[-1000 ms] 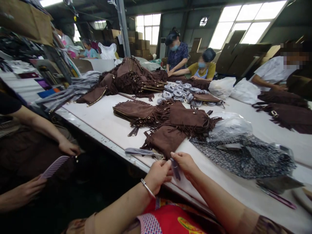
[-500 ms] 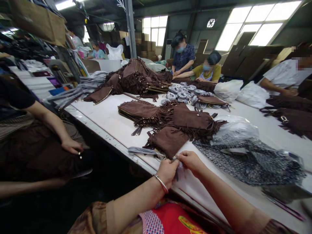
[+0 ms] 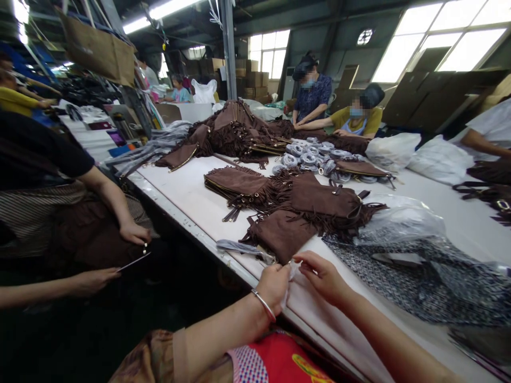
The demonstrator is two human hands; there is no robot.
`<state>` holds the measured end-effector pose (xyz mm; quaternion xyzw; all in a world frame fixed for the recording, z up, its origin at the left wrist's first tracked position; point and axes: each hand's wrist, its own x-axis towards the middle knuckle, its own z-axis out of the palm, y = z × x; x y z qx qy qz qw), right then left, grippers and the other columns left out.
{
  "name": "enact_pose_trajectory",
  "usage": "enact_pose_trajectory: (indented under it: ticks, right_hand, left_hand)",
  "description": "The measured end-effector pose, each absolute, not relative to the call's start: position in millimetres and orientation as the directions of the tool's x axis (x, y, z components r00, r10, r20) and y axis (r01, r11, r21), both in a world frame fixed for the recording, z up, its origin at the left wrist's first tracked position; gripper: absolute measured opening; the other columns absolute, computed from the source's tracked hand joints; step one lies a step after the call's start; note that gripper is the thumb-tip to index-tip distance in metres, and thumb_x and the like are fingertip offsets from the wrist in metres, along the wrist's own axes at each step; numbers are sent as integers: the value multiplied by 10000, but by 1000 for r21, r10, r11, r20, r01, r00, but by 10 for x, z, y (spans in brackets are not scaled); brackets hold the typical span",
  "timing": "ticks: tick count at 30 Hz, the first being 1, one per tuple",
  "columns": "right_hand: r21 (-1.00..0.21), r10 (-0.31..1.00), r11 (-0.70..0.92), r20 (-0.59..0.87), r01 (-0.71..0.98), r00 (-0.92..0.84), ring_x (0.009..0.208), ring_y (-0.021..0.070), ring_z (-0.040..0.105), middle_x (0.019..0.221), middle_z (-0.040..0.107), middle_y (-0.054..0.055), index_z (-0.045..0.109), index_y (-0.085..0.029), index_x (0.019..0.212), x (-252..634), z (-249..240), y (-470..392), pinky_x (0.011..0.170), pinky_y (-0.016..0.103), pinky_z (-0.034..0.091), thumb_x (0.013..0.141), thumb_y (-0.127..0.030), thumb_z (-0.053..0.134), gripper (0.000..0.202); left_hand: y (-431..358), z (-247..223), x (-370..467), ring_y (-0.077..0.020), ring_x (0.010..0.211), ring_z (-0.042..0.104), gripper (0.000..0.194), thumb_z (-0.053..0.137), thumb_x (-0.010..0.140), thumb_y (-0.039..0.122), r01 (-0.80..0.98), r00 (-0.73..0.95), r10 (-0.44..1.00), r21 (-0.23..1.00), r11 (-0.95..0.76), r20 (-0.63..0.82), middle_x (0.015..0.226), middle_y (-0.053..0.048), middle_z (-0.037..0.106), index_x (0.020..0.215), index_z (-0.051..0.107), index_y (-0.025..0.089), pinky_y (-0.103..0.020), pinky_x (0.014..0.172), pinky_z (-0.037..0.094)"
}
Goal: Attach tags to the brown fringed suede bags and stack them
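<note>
My left hand (image 3: pixel 273 287), with a silver bangle at the wrist, is closed at the table's near edge. Thin whitish wrapping (image 3: pixel 293 272) sticks out from its fingers; anything else inside the fist is hidden. My right hand (image 3: pixel 321 274) is just to the right, fingers loosely bent and thumb apart from the forefinger, whose tip is close to the wrapping. Right beyond both hands lies a brown fringed bag (image 3: pixel 283 231). Beside it a strap in grey wrapping (image 3: pixel 243 248) lies along the edge, its near end running toward my left hand.
More brown fringed bags (image 3: pixel 239 183) lie stacked on the white table (image 3: pixel 179 194), with a large heap (image 3: pixel 227 127) behind. Coiled wrapped straps (image 3: pixel 307 154) sit mid-table. Black-and-white woven fabric (image 3: pixel 399 282) and clear plastic (image 3: pixel 403 218) lie at right. At left, a co-worker's hand (image 3: pixel 96 279) holds a thin blade-like tool.
My right thumb and forefinger have parted from their pinch by my left hand. My view has swung slightly left. The left co-worker's tool has come up toward the brown piece.
</note>
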<state>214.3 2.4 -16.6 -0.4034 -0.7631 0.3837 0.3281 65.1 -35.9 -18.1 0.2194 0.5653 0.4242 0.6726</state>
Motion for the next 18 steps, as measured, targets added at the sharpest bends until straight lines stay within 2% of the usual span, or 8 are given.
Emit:
enact_pose_trajectory:
  ticks: [1, 3, 6, 9, 15, 18]
  right_hand:
    - [-778, 793, 509, 256, 368, -553, 940, 185, 613, 1057, 651, 95, 645, -224, 1105, 2160, -140, 16, 824, 321, 511, 866, -222, 518, 271]
    - [-648, 669, 671, 320, 360, -671, 973, 188, 600, 1065, 639, 108, 657, -223, 1088, 2147, -103, -5, 840, 322, 501, 889, -189, 498, 257]
    - [-548, 590, 760, 358, 348, -724, 881, 177, 606, 961, 659, 100, 671, -210, 1029, 2029, -99, -75, 763, 295, 500, 914, -187, 474, 229]
    - [-554, 556, 768, 329, 321, -763, 809, 170, 600, 884, 665, 89, 680, -189, 965, 1863, -115, -200, 710, 273, 485, 909, -199, 481, 206]
    - [-687, 660, 612, 173, 390, -731, 722, 147, 592, 792, 657, 58, 699, -180, 852, 1595, -39, -318, 658, 240, 451, 885, -208, 502, 202]
    - [-704, 709, 540, 86, 461, -700, 719, 147, 610, 766, 677, 38, 713, -194, 813, 1495, -1, -272, 661, 237, 443, 849, -193, 543, 173]
  left_hand:
    - [-378, -178, 619, -62, 362, 305, 240, 605, 770, 396, -291, -3, 822, 787, 544, -569, 503, 70, 419, 688, 497, 198, -225, 377, 172]
    - [-431, -189, 540, -68, 388, 316, 214, 614, 759, 368, -216, -29, 835, 819, 531, -549, 506, 67, 431, 679, 516, 194, -228, 397, 188]
    - [-578, -238, 366, -90, 475, 372, 246, 603, 771, 356, 49, -93, 900, 901, 431, -426, 521, 44, 459, 615, 528, 182, -230, 451, 250]
    - [-786, -272, 157, -112, 569, 426, 306, 556, 819, 400, 274, -107, 952, 911, 307, -288, 572, 21, 506, 612, 540, 176, -232, 516, 300]
    - [-1036, -186, -69, -120, 631, 477, 325, 451, 901, 411, 288, -71, 978, 935, 208, -196, 646, 12, 535, 700, 554, 177, -230, 593, 358]
    - [-1059, -154, -91, -123, 644, 475, 272, 468, 901, 373, 397, -80, 994, 912, 103, -77, 678, 1, 542, 717, 528, 182, -238, 605, 357]
